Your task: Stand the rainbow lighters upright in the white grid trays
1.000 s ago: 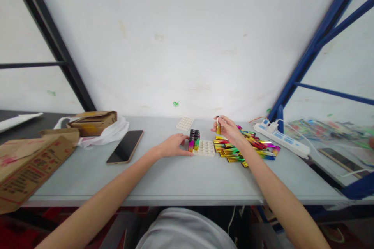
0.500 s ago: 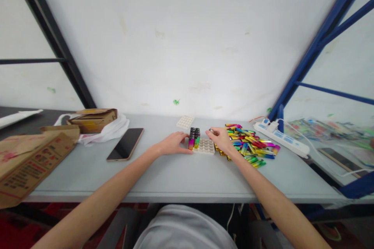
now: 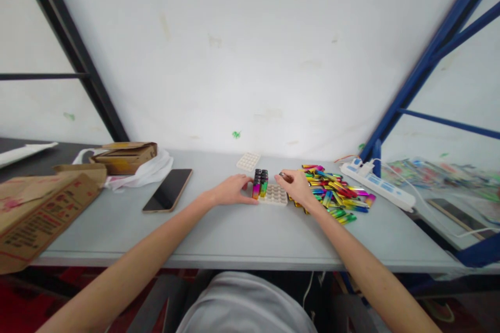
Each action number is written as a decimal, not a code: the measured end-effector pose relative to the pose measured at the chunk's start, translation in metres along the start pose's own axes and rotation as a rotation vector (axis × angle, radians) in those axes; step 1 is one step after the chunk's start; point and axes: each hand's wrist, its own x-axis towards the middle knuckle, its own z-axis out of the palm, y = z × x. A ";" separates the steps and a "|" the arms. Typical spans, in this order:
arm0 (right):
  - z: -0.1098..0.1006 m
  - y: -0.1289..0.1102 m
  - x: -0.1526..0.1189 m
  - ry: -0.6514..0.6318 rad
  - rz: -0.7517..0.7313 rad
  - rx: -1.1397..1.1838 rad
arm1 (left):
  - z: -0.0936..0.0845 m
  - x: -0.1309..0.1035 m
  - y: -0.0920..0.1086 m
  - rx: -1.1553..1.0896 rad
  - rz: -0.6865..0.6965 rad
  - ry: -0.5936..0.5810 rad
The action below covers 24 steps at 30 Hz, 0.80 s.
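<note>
The left hand [image 3: 233, 190] lies flat on the table [image 3: 234, 234], fingers loosely spread, holding nothing; its fingertips touch the left edge of a white tray [image 3: 274, 195]. Standing in the tray just right of those fingertips is a block of upright lighters [image 3: 260, 184], rainbow bodies with black caps, in two rows; the exact count is too small to tell, roughly eight. The rest of the tray's pockets show bare.

The right hand [image 3: 296, 187] rests over the tray's right edge, fingers pinched narrow on one small lighter [image 3: 282, 174] at their tips, just right of the standing block. Directly right of this hand lies a loose pile of lighters [image 3: 334, 192], flat and criss-crossed, dozens, too many to count.

Beyond the two hands, near the wall, sits a second tray [image 3: 248, 161]. One phone [image 3: 168, 196] lies face up well left of the left hand; farther left are two cardboard boxes [image 3: 39, 208], the smaller on a white bag [image 3: 150, 170]. One power strip [image 3: 377, 190] lies right of the pile.
</note>
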 end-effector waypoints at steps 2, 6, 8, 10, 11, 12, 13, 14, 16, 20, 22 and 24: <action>-0.001 -0.001 0.000 0.001 -0.003 -0.012 | 0.000 0.000 -0.001 -0.001 -0.003 0.000; 0.002 0.003 0.001 -0.005 0.019 -0.019 | 0.001 0.000 -0.002 0.000 -0.010 0.001; 0.004 0.005 0.001 -0.002 0.017 -0.018 | 0.002 0.000 -0.003 0.001 -0.007 0.007; 0.005 0.005 0.001 0.003 0.007 -0.026 | 0.002 0.000 -0.003 0.002 -0.003 0.009; 0.005 0.004 0.001 0.008 0.002 -0.033 | 0.002 0.000 -0.003 0.003 -0.002 0.008; 0.005 0.003 0.001 0.014 -0.002 -0.039 | 0.001 0.000 -0.003 0.005 -0.003 0.007; 0.004 0.001 0.000 0.020 -0.007 -0.045 | 0.001 0.000 -0.003 0.006 -0.004 0.006; 0.002 -0.001 0.000 0.023 -0.014 -0.053 | 0.001 0.000 -0.002 0.007 -0.004 0.006; -0.002 -0.004 0.000 0.008 -0.047 -0.070 | 0.001 0.000 -0.002 0.006 -0.003 0.009; -0.012 -0.004 0.001 -0.121 -0.175 -0.129 | 0.001 0.000 -0.002 -0.004 0.000 0.007; -0.017 -0.001 0.001 -0.160 -0.240 -0.150 | 0.001 0.000 -0.002 -0.007 0.001 0.006; -0.022 0.001 0.002 -0.158 -0.291 -0.160 | 0.000 0.000 -0.001 -0.008 0.003 0.004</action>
